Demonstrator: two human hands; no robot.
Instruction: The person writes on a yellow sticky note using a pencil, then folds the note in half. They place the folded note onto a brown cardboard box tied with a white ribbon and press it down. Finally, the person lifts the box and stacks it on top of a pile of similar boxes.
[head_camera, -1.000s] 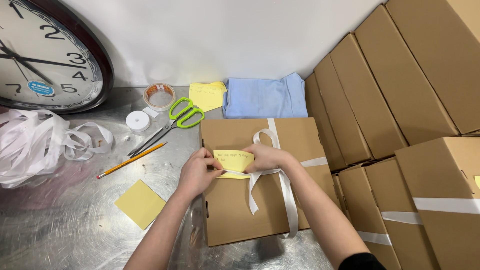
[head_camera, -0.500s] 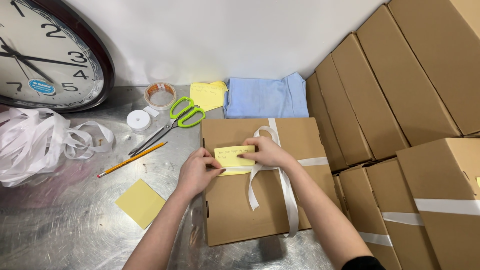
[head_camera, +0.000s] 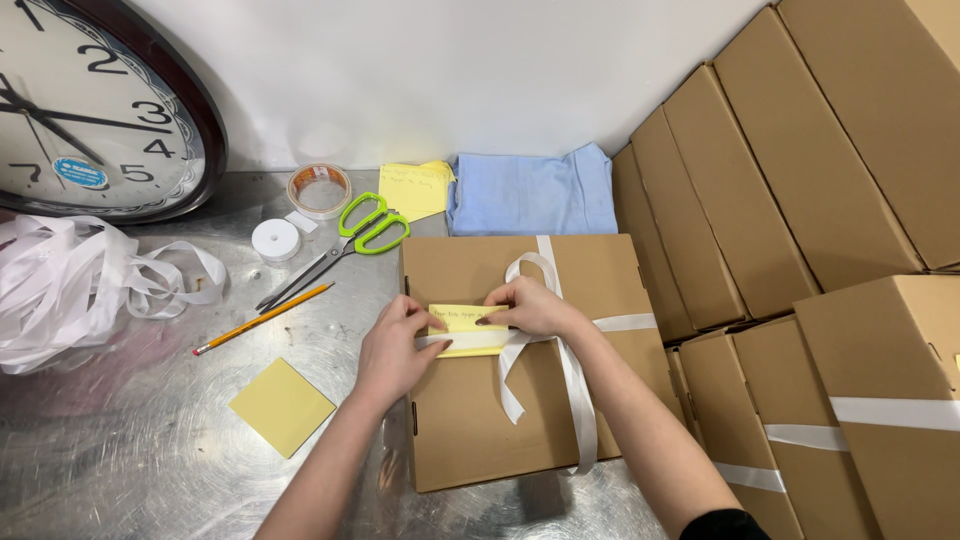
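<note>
- The desk (head_camera: 120, 470) carries a cardboard box (head_camera: 480, 440), lying flat and tied with white ribbon (head_camera: 575, 400).
- Stacked boxes (head_camera: 800, 200) crowd the right; scissors (head_camera: 370, 230), a pencil (head_camera: 262, 318) and a sticky-note pad (head_camera: 282, 406) lie apart on the left.
- The left hand (head_camera: 395, 350) pinches the yellow note (head_camera: 462, 318) and ribbon at the box's left edge.
- The right hand (head_camera: 530, 305), fingers curled, presses the note near the bow.
- Judging by this, keeping the note flat and square under the band seats it best.
</note>
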